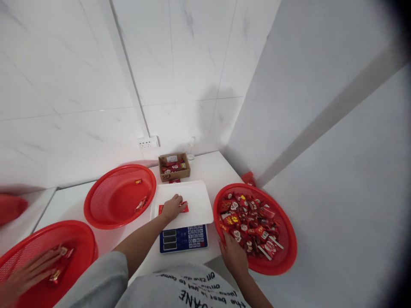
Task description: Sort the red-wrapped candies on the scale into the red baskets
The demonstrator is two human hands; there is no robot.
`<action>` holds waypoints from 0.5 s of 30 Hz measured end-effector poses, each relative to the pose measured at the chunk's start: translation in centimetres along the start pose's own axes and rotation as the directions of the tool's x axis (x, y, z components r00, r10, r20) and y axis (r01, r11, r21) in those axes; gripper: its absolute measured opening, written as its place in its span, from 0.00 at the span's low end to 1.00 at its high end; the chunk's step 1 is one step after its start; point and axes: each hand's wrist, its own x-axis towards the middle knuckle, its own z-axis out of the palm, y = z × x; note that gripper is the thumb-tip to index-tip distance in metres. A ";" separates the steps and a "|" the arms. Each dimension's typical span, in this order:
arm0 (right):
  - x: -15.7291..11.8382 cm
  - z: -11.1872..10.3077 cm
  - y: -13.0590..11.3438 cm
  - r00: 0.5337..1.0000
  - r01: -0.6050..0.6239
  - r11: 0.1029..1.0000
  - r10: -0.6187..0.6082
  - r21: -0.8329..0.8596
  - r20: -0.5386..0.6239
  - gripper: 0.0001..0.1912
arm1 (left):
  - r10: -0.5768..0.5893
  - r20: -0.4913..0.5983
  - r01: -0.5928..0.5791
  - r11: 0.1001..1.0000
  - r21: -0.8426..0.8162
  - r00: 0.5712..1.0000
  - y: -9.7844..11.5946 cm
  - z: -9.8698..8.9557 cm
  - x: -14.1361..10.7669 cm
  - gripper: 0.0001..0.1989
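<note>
My left hand (172, 208) is over the white tray (195, 192) of a digital scale (183, 238), its fingers curled down onto small red candy packets (185, 208). The red wrappers stick out on both sides of the fingers. My right hand (234, 254) grips the near left rim of a round red plastic basket (289, 244), its thumb inside and the other fingers partly hidden. Red-wrapped candies (247, 220), some with white sticks, fill much of that basket, which sits to the right of the scale.
Left of the scale stands another red basket (111, 192) with a few candies. A co-worker's hand (32, 269) reaches into a third red basket (86, 233) at lower left. Behind the scale are a cardboard box (175, 173) of red packets and a clear bottle (191, 152). Walls enclose the table.
</note>
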 end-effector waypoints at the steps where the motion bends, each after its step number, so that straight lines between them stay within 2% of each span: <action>1: 0.0 0.0 0.0 1.000 -0.001 1.000 0.001 0.005 0.001 0.24 | -0.033 -0.034 0.032 0.999 -0.016 0.999 -0.4 -0.7 0.0 0.15; 4: 0.0 -0.1 -0.1 1.000 -0.005 1.000 0.005 0.015 0.010 0.24 | -0.198 -0.183 0.174 0.975 -0.140 0.963 -2.7 -3.2 0.1 0.16; 7: 0.0 -0.1 -0.1 1.000 -0.002 1.000 0.002 0.009 0.014 0.25 | -0.403 -0.264 0.333 0.902 -0.274 0.876 -6.7 -5.7 0.0 0.17; 10: 0.1 0.0 -0.1 1.000 -0.003 1.000 0.003 -0.009 0.010 0.25 | -0.539 -0.254 0.460 0.832 -0.309 0.803 -11.2 -7.2 -0.6 0.20; 12: 0.1 0.0 -0.1 1.000 -0.011 1.000 0.011 -0.011 0.015 0.25 | -0.595 -0.222 0.518 0.793 -0.319 0.773 -13.7 -7.3 -1.0 0.21; 13: 0.1 0.0 -0.1 1.000 -0.014 1.000 0.014 -0.007 0.021 0.25 | -0.606 -0.195 0.534 0.782 -0.321 0.771 -14.8 -7.1 -1.2 0.21; 15: 0.1 -0.1 -0.2 0.999 -0.022 1.000 0.022 0.000 0.029 0.25 | -0.595 -0.118 0.537 0.780 -0.320 0.795 -16.3 -6.4 -1.4 0.21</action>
